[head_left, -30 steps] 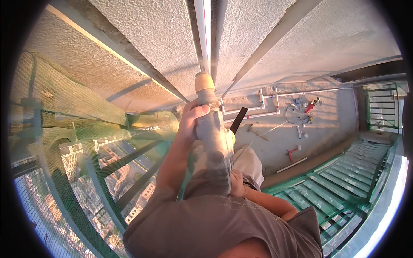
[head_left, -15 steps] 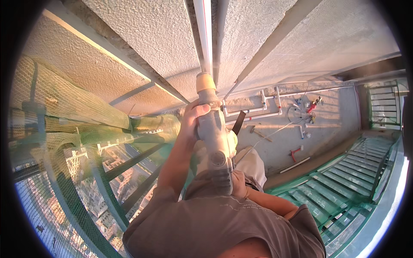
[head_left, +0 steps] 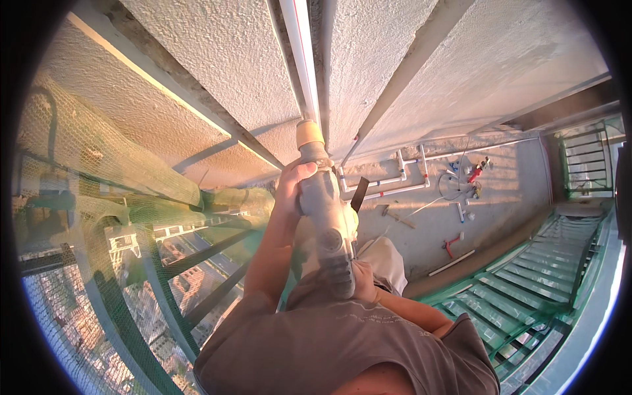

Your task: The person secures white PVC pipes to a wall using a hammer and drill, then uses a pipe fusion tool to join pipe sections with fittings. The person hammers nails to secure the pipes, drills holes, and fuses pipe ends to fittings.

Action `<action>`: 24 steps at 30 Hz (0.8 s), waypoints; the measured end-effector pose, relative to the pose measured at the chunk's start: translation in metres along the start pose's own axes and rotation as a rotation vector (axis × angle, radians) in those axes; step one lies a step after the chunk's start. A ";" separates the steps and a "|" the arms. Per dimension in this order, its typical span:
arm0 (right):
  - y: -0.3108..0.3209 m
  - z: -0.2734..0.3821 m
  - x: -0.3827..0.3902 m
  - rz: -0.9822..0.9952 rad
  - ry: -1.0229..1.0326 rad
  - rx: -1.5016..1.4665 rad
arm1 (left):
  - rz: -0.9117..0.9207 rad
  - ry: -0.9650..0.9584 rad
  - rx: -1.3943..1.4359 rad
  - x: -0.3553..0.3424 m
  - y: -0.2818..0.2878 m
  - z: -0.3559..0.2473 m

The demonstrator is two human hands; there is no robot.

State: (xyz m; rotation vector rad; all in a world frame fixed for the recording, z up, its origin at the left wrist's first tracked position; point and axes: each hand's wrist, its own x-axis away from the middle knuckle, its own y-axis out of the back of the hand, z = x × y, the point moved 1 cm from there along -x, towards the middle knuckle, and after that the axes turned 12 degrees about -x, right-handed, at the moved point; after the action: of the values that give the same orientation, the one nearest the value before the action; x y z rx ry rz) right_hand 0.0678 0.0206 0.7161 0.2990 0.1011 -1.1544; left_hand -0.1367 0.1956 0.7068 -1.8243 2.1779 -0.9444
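A dusty grey rotary hammer (head_left: 329,220) points away from me toward the rough wall (head_left: 368,46). Its front end has a yellow collar (head_left: 309,133); whether a bit sits in it I cannot make out. My left hand (head_left: 294,184) is closed around the tool's front part, thumb over the top. At the rear, my right hand (head_left: 364,280) is closed on the handle side, its fingers partly hidden behind the housing. Just beyond the collar, a white pipe with a red line (head_left: 301,49) runs along a groove cut in the wall.
White pipes with elbows (head_left: 395,184) run low along the wall. On the floor lie a hammer (head_left: 397,216), a red tool (head_left: 451,245), several fittings and a cable (head_left: 431,204). Green railings (head_left: 536,263) stand at right; netting (head_left: 99,178) and railing with a deep drop at left.
The view has shifted slightly, and the rotary hammer's front end now sits a little farther left and lower in the picture. Both hands keep the same hold on it.
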 end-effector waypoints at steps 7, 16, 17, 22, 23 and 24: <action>-0.003 0.008 -0.002 0.040 -0.123 -0.005 | 0.033 0.038 0.030 -0.001 0.005 0.004; 0.001 0.032 0.007 0.026 -0.231 0.069 | 0.063 0.027 0.051 0.012 -0.011 -0.003; -0.002 0.032 0.017 0.073 -0.266 0.091 | 0.065 0.031 0.065 0.017 -0.013 0.001; 0.000 0.010 0.055 0.118 -0.159 0.216 | 0.002 -0.014 0.092 0.033 -0.019 0.032; 0.007 0.002 0.061 0.143 -0.153 0.200 | -0.036 -0.060 0.039 0.031 -0.020 0.039; 0.015 -0.005 0.070 0.164 -0.160 0.179 | -0.021 -0.081 0.012 0.030 -0.022 0.046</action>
State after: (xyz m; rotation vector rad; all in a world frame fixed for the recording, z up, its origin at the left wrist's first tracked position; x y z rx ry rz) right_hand 0.1102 -0.0343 0.6980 0.3652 -0.1656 -1.0221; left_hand -0.1039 0.1494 0.6908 -1.8495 2.1055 -0.8690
